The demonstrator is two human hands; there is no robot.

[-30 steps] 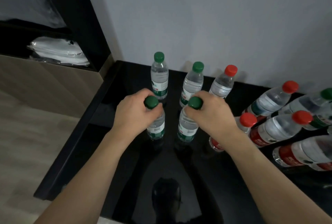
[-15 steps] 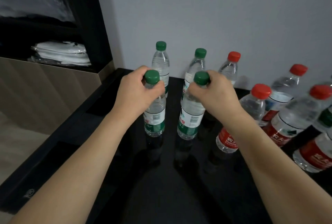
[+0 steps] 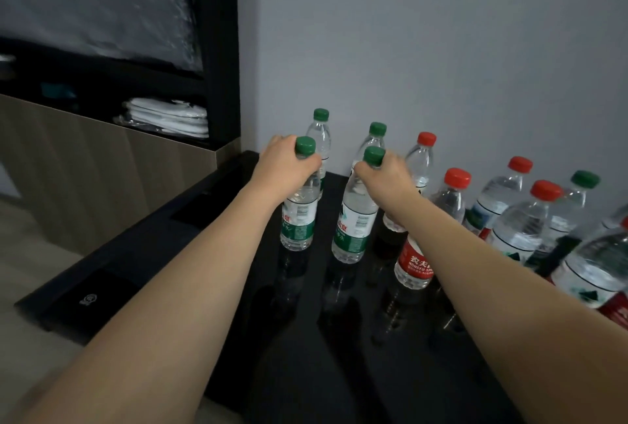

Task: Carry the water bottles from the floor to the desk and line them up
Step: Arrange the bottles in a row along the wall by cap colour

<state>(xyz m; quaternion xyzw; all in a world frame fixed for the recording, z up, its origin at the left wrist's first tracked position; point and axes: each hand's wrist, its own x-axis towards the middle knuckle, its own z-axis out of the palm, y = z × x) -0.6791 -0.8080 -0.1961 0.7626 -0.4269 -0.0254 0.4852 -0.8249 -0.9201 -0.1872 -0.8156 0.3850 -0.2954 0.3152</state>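
Gripping two green-capped bottles by their necks, the left hand (image 3: 285, 165) holds one bottle (image 3: 299, 209) and the right hand (image 3: 387, 175) the other (image 3: 356, 219), both upright on the black desk (image 3: 306, 338) before more bottles.
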